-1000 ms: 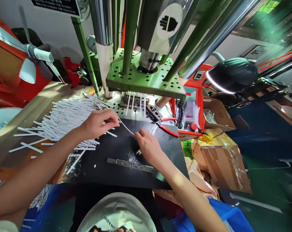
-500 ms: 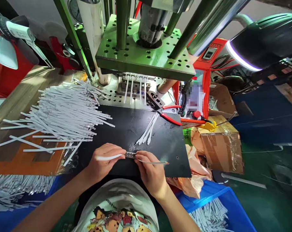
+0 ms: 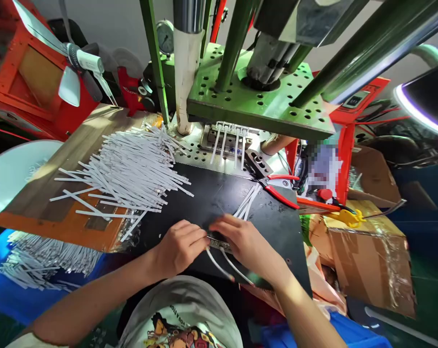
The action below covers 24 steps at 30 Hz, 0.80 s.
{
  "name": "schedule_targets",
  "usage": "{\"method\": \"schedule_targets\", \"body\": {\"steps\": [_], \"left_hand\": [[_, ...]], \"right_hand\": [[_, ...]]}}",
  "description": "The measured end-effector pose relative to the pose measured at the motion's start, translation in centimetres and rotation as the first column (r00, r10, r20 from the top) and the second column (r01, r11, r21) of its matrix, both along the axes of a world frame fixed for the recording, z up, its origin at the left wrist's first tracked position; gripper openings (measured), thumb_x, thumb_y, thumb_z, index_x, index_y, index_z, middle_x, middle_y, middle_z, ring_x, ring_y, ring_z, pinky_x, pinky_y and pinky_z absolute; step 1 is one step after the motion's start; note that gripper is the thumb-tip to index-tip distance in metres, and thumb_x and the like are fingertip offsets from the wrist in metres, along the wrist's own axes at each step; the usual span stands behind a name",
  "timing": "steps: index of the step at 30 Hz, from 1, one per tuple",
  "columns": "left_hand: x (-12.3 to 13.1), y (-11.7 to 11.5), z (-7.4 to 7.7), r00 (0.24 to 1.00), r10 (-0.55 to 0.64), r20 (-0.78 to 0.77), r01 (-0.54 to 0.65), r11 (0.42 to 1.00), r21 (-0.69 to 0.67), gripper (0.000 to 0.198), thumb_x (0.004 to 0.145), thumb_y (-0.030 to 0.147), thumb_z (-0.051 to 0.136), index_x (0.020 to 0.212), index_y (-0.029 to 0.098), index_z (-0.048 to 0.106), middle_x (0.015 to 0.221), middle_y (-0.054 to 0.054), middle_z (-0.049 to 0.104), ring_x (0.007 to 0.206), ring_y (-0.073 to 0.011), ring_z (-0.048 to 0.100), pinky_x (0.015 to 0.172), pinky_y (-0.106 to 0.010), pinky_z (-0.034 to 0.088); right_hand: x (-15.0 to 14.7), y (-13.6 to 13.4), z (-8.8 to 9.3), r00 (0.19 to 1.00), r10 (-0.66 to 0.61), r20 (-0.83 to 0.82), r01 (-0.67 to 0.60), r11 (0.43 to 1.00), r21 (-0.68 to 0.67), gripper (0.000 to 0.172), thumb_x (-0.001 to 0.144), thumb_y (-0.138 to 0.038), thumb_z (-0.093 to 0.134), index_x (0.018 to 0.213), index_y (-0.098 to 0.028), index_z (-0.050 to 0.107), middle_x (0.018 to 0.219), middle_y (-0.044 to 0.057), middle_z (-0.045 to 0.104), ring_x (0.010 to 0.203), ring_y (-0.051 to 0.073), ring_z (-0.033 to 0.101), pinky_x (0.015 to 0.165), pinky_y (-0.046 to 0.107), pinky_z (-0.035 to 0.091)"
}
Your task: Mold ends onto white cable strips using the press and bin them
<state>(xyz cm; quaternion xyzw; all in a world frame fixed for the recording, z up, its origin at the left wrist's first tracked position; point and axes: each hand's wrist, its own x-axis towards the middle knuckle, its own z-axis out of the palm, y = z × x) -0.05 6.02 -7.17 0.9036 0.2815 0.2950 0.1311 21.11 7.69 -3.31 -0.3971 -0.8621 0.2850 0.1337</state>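
My left hand (image 3: 184, 245) is closed, its fingertips pinching the left end of a small slotted metal bar (image 3: 216, 242). Over the bar's right part is my right hand (image 3: 246, 241), its fingers bent and smeared by motion; whether they grip anything is hidden. Two white strips, one a curved white strip (image 3: 219, 265), trail from the bar toward my body. Beyond my right hand, several loose white strips (image 3: 248, 200) lie on the black work surface (image 3: 200, 208). Red-handled pliers (image 3: 281, 193) rest just past them.
A green press plate (image 3: 255, 113) stands over a metal die (image 3: 226, 140) with several white strips in it. A big heap of white strips (image 3: 132, 169) covers the left side. Blue bins, one a blue bin (image 3: 8, 299), flank me. A cardboard box (image 3: 371, 266) is at right.
My right hand has shifted from the bar's right end to above it, fingers reaching left. Two strips now hang toward me from the bar. The camera view has turned left.
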Motion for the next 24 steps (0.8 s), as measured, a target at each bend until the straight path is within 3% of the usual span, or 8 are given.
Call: {"method": "schedule_targets", "body": {"steps": [3, 6, 9, 12, 15, 17, 20, 24], "left_hand": [[-1.8, 1.2, 1.0, 0.994, -0.023, -0.105, 0.025, 1.000, 0.012, 0.012, 0.097, 0.018, 0.054, 0.105, 0.015, 0.063, 0.094, -0.004, 0.068, 0.085, -0.0185, 0.062, 0.075, -0.034, 0.045], [-5.5, 3.0, 2.8, 0.944, 0.149, -0.295, -0.128, 0.988, 0.091, 0.016, 0.096, 0.013, 0.054, 0.109, 0.015, 0.063, 0.096, -0.006, 0.066, 0.091, -0.0214, 0.061, 0.078, -0.036, 0.045], [-9.5, 4.8, 4.2, 0.810, 0.321, -0.491, -0.236, 0.945, 0.227, 0.014, 0.093, 0.009, 0.055, 0.100, 0.016, 0.065, 0.098, -0.008, 0.065, 0.095, -0.0250, 0.059, 0.081, -0.039, 0.043], [-11.9, 6.0, 4.4, 0.789, 0.305, -0.533, -0.198, 0.948, 0.251, 0.013, 0.093, 0.011, 0.055, 0.094, 0.019, 0.066, 0.094, -0.005, 0.066, 0.091, -0.0240, 0.060, 0.080, -0.038, 0.043], [-12.4, 6.9, 3.9, 0.870, 0.258, -0.421, -0.178, 0.959, 0.219, 0.015, 0.097, 0.017, 0.051, 0.094, 0.020, 0.065, 0.093, -0.004, 0.069, 0.087, -0.0223, 0.063, 0.080, -0.037, 0.044], [-11.9, 7.3, 3.6, 0.927, 0.241, -0.289, -0.189, 0.962, 0.197, 0.014, 0.099, 0.020, 0.051, 0.095, 0.021, 0.064, 0.091, -0.002, 0.070, 0.085, -0.0210, 0.065, 0.080, -0.036, 0.046], [-10.3, 7.6, 3.6, 0.979, 0.199, -0.055, -0.190, 0.972, 0.136, 0.004, 0.096, 0.021, 0.059, 0.094, 0.021, 0.063, 0.085, 0.002, 0.070, 0.078, -0.0152, 0.065, 0.075, -0.029, 0.049], [-7.1, 6.7, 4.8, 0.912, 0.264, 0.315, -0.272, 0.962, -0.017, 0.011, 0.084, 0.015, 0.074, 0.084, 0.022, 0.066, 0.082, 0.006, 0.068, 0.075, -0.0092, 0.065, 0.066, -0.020, 0.051]], "right_hand": [[-3.7, 4.7, 0.2, 0.984, -0.024, 0.175, 0.011, 0.997, 0.074, 0.019, 0.095, -0.011, 0.053, 0.100, -0.017, 0.071, 0.094, 0.007, 0.065, 0.084, 0.018, 0.065, 0.071, 0.026, 0.049], [-7.6, 7.8, -0.1, 0.929, -0.075, 0.363, 0.027, 0.990, 0.136, 0.015, 0.096, -0.022, 0.056, 0.095, -0.017, 0.070, 0.095, 0.009, 0.066, 0.084, 0.023, 0.068, 0.067, 0.029, 0.048], [-9.5, 8.4, 0.1, 0.883, -0.091, 0.460, 0.006, 0.983, 0.182, 0.013, 0.091, -0.012, 0.056, 0.097, -0.015, 0.067, 0.091, 0.011, 0.067, 0.080, 0.025, 0.068, 0.063, 0.030, 0.046], [-8.3, 6.9, 0.5, 0.870, -0.080, 0.486, -0.026, 0.978, 0.209, 0.018, 0.081, -0.001, 0.057, 0.094, -0.011, 0.065, 0.089, 0.014, 0.065, 0.080, 0.026, 0.066, 0.063, 0.029, 0.044], [-4.6, 3.9, 0.3, 0.902, -0.168, 0.398, 0.080, 0.970, 0.229, 0.012, 0.088, -0.006, 0.055, 0.086, -0.014, 0.063, 0.083, 0.010, 0.063, 0.074, 0.022, 0.063, 0.062, 0.028, 0.043], [-1.7, 1.0, -0.2, 0.930, -0.309, 0.200, 0.270, 0.942, 0.201, 0.015, 0.096, -0.013, 0.051, 0.087, -0.017, 0.063, 0.082, 0.006, 0.064, 0.071, 0.019, 0.063, 0.063, 0.027, 0.045], [1.3, -3.8, -1.3, 0.865, -0.471, -0.172, 0.491, 0.866, 0.096, 0.010, 0.098, -0.018, 0.054, 0.094, -0.019, 0.063, 0.086, 0.003, 0.069, 0.077, 0.015, 0.067, 0.070, 0.023, 0.050], [1.9, -8.0, -3.1, 0.785, -0.485, -0.386, 0.543, 0.838, 0.051, 0.010, 0.094, -0.012, 0.059, 0.097, -0.020, 0.065, 0.098, 0.006, 0.072, 0.089, 0.015, 0.069, 0.079, 0.024, 0.055]]}}
